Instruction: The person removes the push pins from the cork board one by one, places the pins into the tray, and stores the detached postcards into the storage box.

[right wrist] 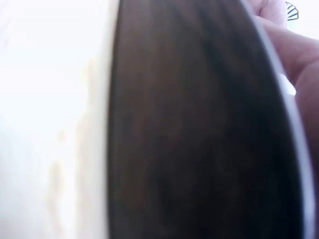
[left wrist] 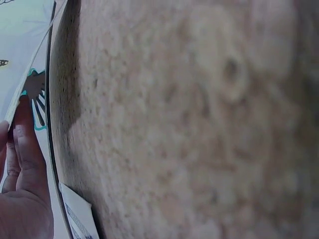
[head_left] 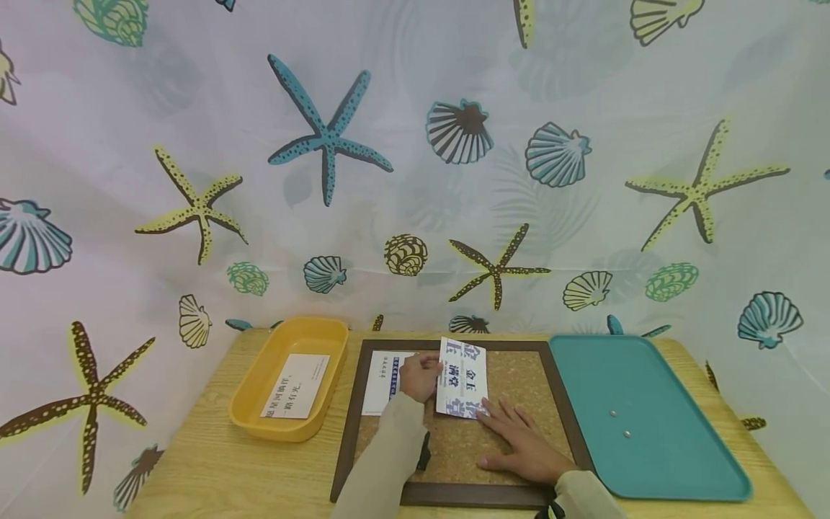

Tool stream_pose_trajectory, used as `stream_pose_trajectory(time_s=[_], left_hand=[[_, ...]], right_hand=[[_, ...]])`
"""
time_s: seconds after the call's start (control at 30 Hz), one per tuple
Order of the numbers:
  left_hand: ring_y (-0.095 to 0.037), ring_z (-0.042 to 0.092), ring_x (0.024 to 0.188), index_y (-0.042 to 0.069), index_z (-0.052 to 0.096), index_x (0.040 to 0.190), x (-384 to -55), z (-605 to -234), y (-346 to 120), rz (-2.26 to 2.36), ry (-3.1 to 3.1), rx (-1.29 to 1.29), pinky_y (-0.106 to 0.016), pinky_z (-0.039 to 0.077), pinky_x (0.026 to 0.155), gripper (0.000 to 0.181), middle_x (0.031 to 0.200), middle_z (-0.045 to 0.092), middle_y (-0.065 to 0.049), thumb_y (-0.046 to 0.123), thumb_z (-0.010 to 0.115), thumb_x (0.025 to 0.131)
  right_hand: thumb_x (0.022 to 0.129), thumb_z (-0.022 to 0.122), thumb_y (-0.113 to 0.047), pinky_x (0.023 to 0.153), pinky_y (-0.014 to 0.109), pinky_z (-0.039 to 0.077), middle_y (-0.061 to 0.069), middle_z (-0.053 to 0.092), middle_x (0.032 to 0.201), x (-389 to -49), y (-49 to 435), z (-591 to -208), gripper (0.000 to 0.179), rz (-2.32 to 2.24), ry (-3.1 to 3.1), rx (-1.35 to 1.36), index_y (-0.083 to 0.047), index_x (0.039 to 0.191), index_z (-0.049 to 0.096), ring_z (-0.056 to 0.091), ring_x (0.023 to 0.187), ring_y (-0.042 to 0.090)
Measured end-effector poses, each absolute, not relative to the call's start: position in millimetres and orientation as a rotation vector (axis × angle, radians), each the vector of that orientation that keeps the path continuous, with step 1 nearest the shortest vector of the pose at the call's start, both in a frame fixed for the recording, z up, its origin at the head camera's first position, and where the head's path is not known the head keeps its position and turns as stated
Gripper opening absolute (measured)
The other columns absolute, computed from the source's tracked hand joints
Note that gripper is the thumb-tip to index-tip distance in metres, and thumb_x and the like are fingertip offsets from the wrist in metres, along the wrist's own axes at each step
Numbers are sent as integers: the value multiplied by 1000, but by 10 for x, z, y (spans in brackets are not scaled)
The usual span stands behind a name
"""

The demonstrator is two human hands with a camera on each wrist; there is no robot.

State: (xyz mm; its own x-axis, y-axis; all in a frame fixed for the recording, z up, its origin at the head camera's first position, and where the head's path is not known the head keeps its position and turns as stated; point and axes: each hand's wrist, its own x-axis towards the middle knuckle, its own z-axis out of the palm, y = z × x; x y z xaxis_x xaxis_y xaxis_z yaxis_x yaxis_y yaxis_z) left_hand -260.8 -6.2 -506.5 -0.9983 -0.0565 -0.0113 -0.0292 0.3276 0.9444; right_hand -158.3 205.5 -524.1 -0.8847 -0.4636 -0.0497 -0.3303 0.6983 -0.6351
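A white card with blue Chinese lettering [head_left: 462,378] is held over a cork board [head_left: 454,461] in a dark wooden frame. My left hand [head_left: 420,376] pinches its left edge between thumb and fingers. In the left wrist view, the left hand [left wrist: 27,174] grips the thin card edge-on, raised off the cork. My right hand [head_left: 527,441] lies spread on the board, its fingertips at the card's lower right corner. A second white card with a blue band [head_left: 382,382] lies on the board's left side, partly hidden behind my left hand.
Left of the board stands a yellow tray [head_left: 259,432] with a printed card [head_left: 296,386] in it. On the right, a teal tray [head_left: 648,404] holds two small round pieces [head_left: 627,435]. All rest on a wooden table [head_left: 194,461] before a shell-patterned curtain [head_left: 415,180].
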Motion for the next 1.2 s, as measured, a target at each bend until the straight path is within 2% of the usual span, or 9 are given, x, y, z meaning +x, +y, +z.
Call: stream_pose_trajectory(time_s=[0.27,0.57,0.87,1.03,1.2], left_hand=[[-15,64,76,3,74,101,-2616,-5068,-54,-1712,-2496,70,-33,53,69,15,84,71,-3,5,68,87],[-19,63,76,5,74,105,-2674,-4979,-174,-1686,-2483,126,-33,51,64,17,86,68,-7,7,66,90],[-19,64,67,5,75,105,-2748,-4829,-362,-1627,-2462,208,-31,50,59,19,85,70,-10,8,69,87],[-22,67,75,4,76,104,-2780,-4771,-494,-1559,-2447,274,-35,52,65,19,88,73,-11,5,70,85],[-23,66,77,6,74,109,-2845,-4687,-594,-1533,-2488,491,-35,53,69,22,91,72,-13,9,70,88]], right_hand=[[83,68,-53,111,62,3,12,24,158,-1584,2029,-5241,81,-982,2701,-675,-11,147,42,8,145,43],[83,68,-52,111,60,1,13,25,157,-1589,2039,-5249,80,-989,2704,-695,-9,146,43,8,145,43],[84,68,-52,111,59,1,14,24,157,-1590,2047,-5238,80,-979,2709,-694,-6,144,44,7,145,42],[84,67,-53,111,59,1,14,24,158,-1585,2045,-5250,80,-978,2708,-689,-7,145,43,7,145,42],[84,66,-54,112,57,1,12,23,158,-1588,2047,-5292,81,-973,2720,-688,-8,145,43,7,145,42]])
